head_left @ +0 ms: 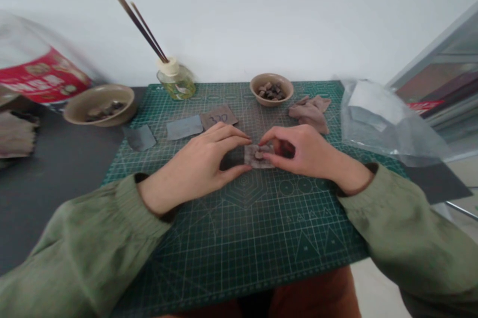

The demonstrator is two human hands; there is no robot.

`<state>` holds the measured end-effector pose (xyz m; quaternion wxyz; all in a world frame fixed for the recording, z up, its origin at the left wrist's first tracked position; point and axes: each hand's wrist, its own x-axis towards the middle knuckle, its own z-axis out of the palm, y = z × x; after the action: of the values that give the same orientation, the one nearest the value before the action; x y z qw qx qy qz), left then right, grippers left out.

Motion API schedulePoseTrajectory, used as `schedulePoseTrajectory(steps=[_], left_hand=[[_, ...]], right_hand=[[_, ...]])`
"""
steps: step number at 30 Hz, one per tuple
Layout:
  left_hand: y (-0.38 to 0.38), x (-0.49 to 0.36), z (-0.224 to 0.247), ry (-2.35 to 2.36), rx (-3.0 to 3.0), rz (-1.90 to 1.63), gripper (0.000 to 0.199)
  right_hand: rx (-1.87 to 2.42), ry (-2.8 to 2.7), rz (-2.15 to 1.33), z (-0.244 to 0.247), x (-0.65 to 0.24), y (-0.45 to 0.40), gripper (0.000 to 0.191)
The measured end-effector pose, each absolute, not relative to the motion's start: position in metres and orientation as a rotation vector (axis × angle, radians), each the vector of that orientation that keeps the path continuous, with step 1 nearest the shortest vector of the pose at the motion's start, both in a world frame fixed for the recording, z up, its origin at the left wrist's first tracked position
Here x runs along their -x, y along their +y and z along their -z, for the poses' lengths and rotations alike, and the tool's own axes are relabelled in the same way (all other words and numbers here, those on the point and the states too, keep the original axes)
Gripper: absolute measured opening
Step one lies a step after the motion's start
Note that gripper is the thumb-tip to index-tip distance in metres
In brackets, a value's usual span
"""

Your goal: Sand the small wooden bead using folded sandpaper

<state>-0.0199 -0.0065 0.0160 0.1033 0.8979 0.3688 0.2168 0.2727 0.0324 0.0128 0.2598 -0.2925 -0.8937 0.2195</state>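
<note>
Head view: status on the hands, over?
Left hand, right hand: fingertips on small square. Dark chunks on it. Grey sheets lie apart, beyond.

Handwritten "320", possibly "370", on brown sandpaper sheet (pixel 218 117); cutting mat (pixel 246 238) print too small to read.

Two forearms in green sleeves (pixel 82 243) reach forward from the bottom corners, cuffs gathered just above bare wrists (pixel 159 193). The left hand (pixel 196 168) and right hand (pixel 298 151) turn inward, palms down and fingers curved, their fingertips (pixel 244 135) meeting almost tip to tip at centre, thumbs low and pointing toward each other.
</note>
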Motion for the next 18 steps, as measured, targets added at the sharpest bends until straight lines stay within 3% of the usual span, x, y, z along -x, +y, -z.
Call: schedulePoseTrajectory(steps=[18], left_hand=[[-0.02, 0.013, -0.014, 1.259, -2.691, -0.522, 0.042]], right_hand=[[0.92, -2.512, -0.557, -0.012, -0.264, 0.027, 0.016]])
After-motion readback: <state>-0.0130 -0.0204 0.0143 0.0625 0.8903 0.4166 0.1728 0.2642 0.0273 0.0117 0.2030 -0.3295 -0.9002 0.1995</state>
